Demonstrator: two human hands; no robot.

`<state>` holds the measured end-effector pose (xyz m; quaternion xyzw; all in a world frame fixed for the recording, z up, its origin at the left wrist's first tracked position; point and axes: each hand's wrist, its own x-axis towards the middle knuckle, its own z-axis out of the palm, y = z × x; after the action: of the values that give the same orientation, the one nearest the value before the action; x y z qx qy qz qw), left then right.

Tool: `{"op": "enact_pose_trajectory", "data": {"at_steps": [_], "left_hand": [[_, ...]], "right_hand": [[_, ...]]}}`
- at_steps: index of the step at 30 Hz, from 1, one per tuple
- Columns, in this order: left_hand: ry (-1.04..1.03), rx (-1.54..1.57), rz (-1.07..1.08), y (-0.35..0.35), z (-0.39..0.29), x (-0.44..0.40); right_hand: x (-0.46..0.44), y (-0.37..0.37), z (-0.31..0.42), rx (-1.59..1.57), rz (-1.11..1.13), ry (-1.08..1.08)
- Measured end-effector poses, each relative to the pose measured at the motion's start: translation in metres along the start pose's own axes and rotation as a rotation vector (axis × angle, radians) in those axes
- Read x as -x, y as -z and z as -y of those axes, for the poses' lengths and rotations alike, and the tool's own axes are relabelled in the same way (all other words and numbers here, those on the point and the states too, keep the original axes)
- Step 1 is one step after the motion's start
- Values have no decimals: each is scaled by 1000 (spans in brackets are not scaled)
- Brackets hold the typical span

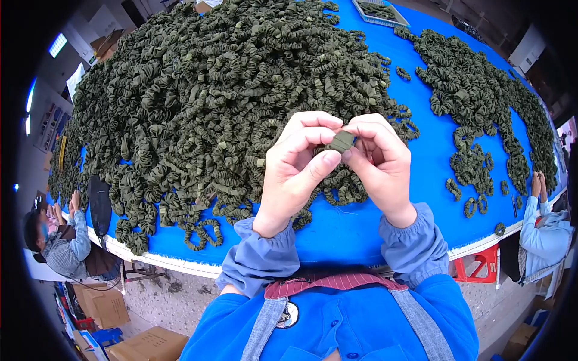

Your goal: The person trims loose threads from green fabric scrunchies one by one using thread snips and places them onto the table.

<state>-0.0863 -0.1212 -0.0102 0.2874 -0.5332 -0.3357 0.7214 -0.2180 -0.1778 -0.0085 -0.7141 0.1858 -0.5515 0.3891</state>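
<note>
Both of my hands are raised over the front of the blue table, close together. My left hand [301,165] pinches one side of a green scrunchie [342,142], thumb against fingertips. From the other side, my right hand [380,159] grips the same scrunchie. Only a short, smooth stretch of its fabric shows between the fingertips; the rest is hidden by my fingers. Behind my hands rises a large pile of green scrunchies [223,90].
A second heap of scrunchies [463,78] lies to the right on the blue cloth [415,174]. A basket [380,12] stands at the far edge. Co-workers sit at left [66,246] and right [545,234]. A red stool [478,265] and cardboard boxes [150,346] are below.
</note>
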Motion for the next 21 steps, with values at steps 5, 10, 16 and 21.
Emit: {"op": "enact_pose_trajectory", "data": {"at_steps": [5, 10, 16, 21], "left_hand": [[-13, -48, -30, 0, 0, 1], [-138, -596, -31, 0, -6, 3], [313, -443, -65, -2, -14, 1], [413, -11, -9, 5, -14, 0]], "right_hand": [[3, 0, 3, -39, -4, -109], [-1, 5, 8, 111, -13, -36], [-11, 13, 14, 8, -79, -197], [-21, 6, 2, -220, -72, -283]]}}
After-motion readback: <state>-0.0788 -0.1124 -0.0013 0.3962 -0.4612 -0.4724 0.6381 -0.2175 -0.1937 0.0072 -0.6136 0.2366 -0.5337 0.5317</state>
